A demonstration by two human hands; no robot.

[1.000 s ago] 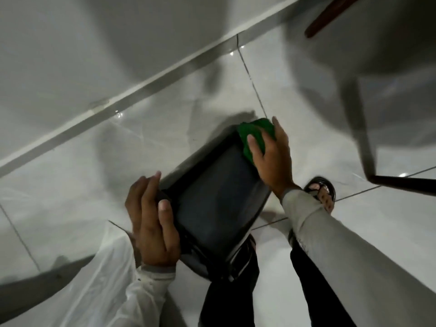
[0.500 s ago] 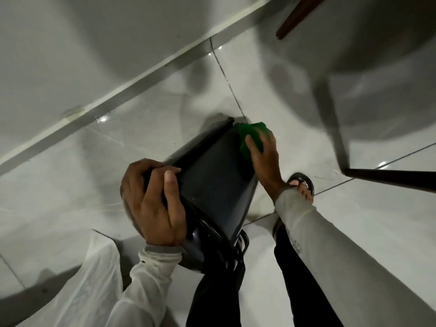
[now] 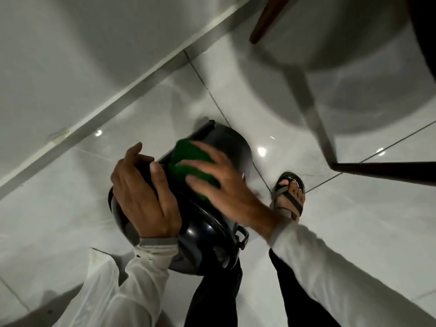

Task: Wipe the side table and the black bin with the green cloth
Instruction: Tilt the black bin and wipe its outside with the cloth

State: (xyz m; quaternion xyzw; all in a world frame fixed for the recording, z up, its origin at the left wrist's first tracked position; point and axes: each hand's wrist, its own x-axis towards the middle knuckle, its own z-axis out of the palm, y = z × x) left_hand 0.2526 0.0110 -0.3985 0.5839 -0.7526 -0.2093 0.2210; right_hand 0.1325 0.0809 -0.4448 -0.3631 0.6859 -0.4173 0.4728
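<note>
The black bin (image 3: 232, 149) is held tilted above the white tiled floor, its round end toward me. My left hand (image 3: 144, 197) grips the bin's left side near that end. My right hand (image 3: 224, 185) presses the green cloth (image 3: 188, 159) flat against the bin's upper side, fingers spread over it. Most of the bin's top face is hidden under the cloth and my hands. Dark legs of the side table (image 3: 384, 169) show at the right.
A white wall with a skirting strip (image 3: 146, 79) runs diagonally at the upper left. Another dark wooden leg (image 3: 266, 17) hangs at the top. My sandalled foot (image 3: 289, 197) stands on the floor beside the bin, and a pale plastic sheet (image 3: 94, 291) lies at the lower left.
My right hand has slid the green cloth from the bin's far corner toward me, across its upper side. The bin has turned in my left hand, showing more of its round end.
</note>
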